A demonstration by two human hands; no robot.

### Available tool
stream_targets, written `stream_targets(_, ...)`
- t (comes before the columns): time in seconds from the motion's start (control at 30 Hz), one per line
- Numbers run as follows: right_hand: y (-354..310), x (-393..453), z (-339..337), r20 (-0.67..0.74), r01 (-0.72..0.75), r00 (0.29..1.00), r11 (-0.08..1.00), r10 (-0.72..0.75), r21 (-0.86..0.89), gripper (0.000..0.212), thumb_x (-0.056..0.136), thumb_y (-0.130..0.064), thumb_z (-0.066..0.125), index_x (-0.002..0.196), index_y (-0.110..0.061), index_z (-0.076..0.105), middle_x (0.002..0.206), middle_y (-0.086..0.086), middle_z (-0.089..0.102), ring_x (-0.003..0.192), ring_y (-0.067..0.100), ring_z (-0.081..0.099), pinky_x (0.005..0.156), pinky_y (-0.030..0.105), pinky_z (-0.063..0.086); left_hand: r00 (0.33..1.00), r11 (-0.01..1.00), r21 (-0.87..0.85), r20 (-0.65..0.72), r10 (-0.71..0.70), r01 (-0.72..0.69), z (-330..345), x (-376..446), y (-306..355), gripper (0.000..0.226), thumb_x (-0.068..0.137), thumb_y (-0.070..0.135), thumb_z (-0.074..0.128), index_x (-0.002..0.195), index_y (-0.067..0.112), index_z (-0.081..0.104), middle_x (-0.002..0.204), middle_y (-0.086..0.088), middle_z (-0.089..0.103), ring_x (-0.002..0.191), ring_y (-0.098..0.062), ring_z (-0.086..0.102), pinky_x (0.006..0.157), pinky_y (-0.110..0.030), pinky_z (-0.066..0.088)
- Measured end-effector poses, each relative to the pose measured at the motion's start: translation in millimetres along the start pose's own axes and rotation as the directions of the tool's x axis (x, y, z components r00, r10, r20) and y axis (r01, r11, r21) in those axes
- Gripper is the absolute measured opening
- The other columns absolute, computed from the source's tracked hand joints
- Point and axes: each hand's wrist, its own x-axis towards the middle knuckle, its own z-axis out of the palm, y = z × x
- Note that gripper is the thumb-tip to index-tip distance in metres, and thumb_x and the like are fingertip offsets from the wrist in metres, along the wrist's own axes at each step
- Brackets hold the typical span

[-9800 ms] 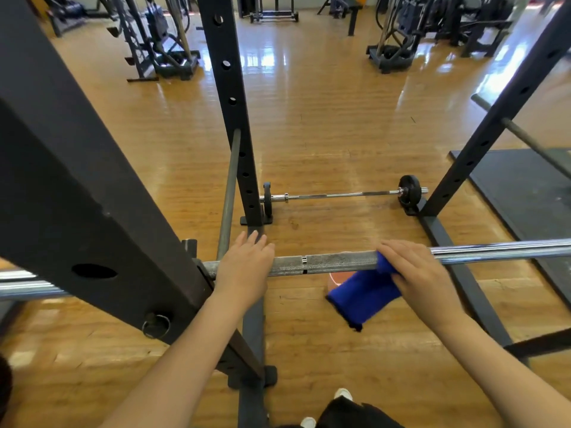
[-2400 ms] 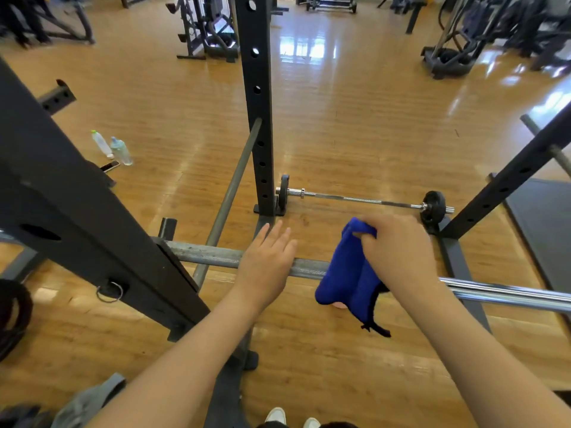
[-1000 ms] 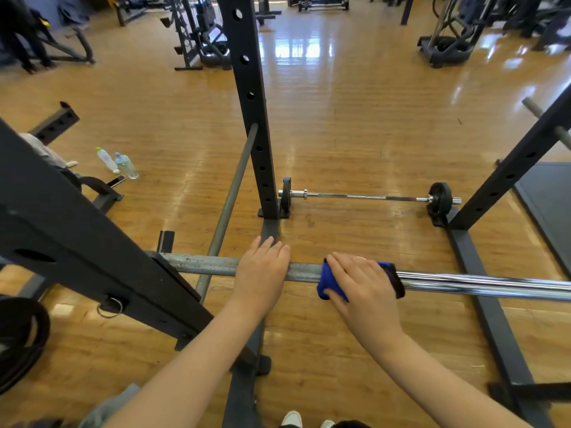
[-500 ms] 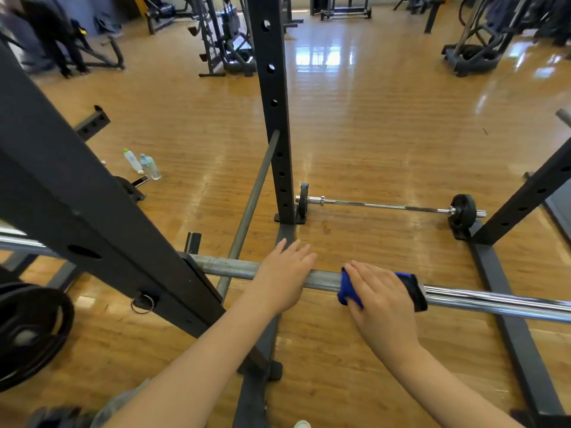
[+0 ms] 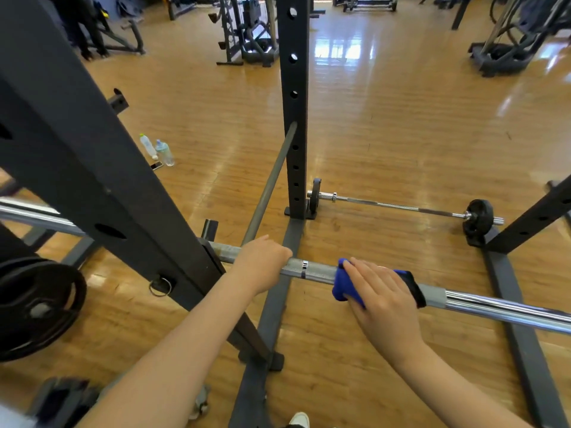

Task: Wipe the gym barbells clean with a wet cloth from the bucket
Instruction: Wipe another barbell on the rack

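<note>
A steel barbell (image 5: pixel 500 308) lies racked across the black squat rack (image 5: pixel 92 168), running from left to lower right. My left hand (image 5: pixel 262 264) curls over the knurled bar near the rack upright. Just to its right, my right hand (image 5: pixel 380 291) presses a blue cloth (image 5: pixel 343 287) wrapped around the bar, fingers spread flat over it. A second, thinner barbell (image 5: pixel 401 206) with small black plates lies on the wooden floor behind. No bucket is in view.
A black weight plate (image 5: pixel 37 307) hangs on the bar's left end. Two water bottles (image 5: pixel 159 149) and a phone sit on the floor at left. The rack's base beams (image 5: pixel 272 304) cross the floor below me. Gym machines (image 5: pixel 247 32) stand at the back.
My left hand has closed from resting flat to curled over the bar. The right hand with the cloth has slid a little to the right, baring more knurled bar between the hands.
</note>
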Motion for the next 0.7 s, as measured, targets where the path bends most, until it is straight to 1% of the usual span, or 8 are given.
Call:
stream_targets(0.07,-11.5,7.2,4.2,0.016,-0.033,0.999,0.999,0.033,0.000,0.060,0.054,-0.006,0.089,0.111,-0.001,0.068,0.107,0.011,0.070,0.093,0.027,0.068,0.082,0.041,0.053,1.000,0.999,0.044,-0.017,-0.017,0.018,-0.2,1.6,2.1,0.037,0.085,-0.001,0.055,0.118,0.015,0.052,0.135,-0.008,0.051,0.135,-0.027,0.036,0.119,-0.042,0.011)
stream_targets(0.17,-40.7,35.5,17.5,0.052,0.064,0.997,0.998,-0.065,0.026,0.058,0.051,-0.016,0.091,0.104,-0.004,0.071,0.099,0.009,0.072,0.087,0.024,0.070,0.077,0.037,0.055,0.976,0.992,0.048,-0.192,-0.103,0.115,7.5,-14.0,6.7,0.077,0.089,0.008,0.056,0.151,0.016,0.010,0.158,-0.006,0.011,0.146,-0.024,-0.001,0.114,-0.045,-0.008)
stream_targets(0.27,-77.1,69.2,41.2,0.083,0.163,0.982,0.983,-0.170,0.080,0.040,0.059,-0.018,0.087,0.095,-0.009,0.072,0.085,0.004,0.071,0.074,0.019,0.068,0.066,0.029,0.054,0.860,0.949,-0.095,-0.403,-0.314,0.302,22.6,-39.0,12.6,0.083,0.086,0.012,0.063,0.150,0.008,0.010,0.157,-0.012,0.017,0.144,-0.025,0.002,0.113,-0.041,0.000)
stream_targets(0.33,-91.1,79.5,51.8,0.106,0.160,0.980,0.981,-0.171,0.111,0.038,0.062,-0.017,0.085,0.097,-0.009,0.071,0.083,0.003,0.070,0.072,0.019,0.067,0.064,0.029,0.054,0.812,0.888,-0.201,-0.360,-0.460,0.414,27.9,-51.6,12.3,0.084,0.091,0.012,0.056,0.144,0.005,-0.008,0.157,-0.014,0.003,0.141,-0.025,-0.010,0.111,-0.035,-0.005)
stream_targets(0.43,-85.0,75.2,47.8,0.137,0.165,0.974,0.981,-0.178,0.099,0.055,0.057,-0.022,0.089,0.106,-0.008,0.070,0.095,0.005,0.072,0.081,0.018,0.069,0.070,0.031,0.056,0.828,0.862,-0.164,-0.239,-0.507,0.480,30.7,-54.9,11.6,0.085,0.097,0.016,0.047,0.134,0.006,-0.029,0.146,-0.012,-0.030,0.132,-0.024,-0.028,0.109,-0.032,-0.013)
stream_targets(0.5,-73.7,66.3,41.1,0.138,0.149,0.978,0.986,-0.158,0.077,0.060,0.053,-0.019,0.091,0.108,-0.007,0.070,0.097,0.005,0.072,0.083,0.019,0.069,0.071,0.032,0.055,0.851,0.892,-0.130,-0.268,-0.452,0.433,31.5,-59.2,7.9,0.096,0.085,0.016,0.064,0.140,0.001,-0.014,0.153,-0.019,-0.010,0.142,-0.028,-0.005,0.112,-0.033,0.004)
stream_targets(0.57,-64.7,56.8,36.1,0.125,0.094,0.987,0.992,-0.104,0.078,0.063,0.052,-0.014,0.091,0.111,-0.006,0.069,0.099,0.006,0.072,0.085,0.021,0.069,0.073,0.035,0.055,0.851,0.901,-0.170,-0.296,-0.433,0.400,35.5,-68.6,5.8,0.101,0.061,0.010,0.081,0.140,-0.002,0.020,0.147,-0.022,0.033,0.136,-0.032,0.035,0.106,-0.036,0.030)
stream_targets(0.7,-66.7,54.2,37.1,0.107,0.031,0.994,0.997,-0.039,0.072,0.059,0.053,-0.011,0.090,0.107,-0.004,0.070,0.097,0.009,0.072,0.084,0.024,0.070,0.073,0.038,0.056,0.863,0.909,-0.195,-0.293,-0.411,0.367,47.7,-100.5,15.8,0.101,0.052,0.010,0.083,0.139,-0.003,0.034,0.138,-0.021,0.048,0.128,-0.035,0.047,0.102,-0.043,0.033)
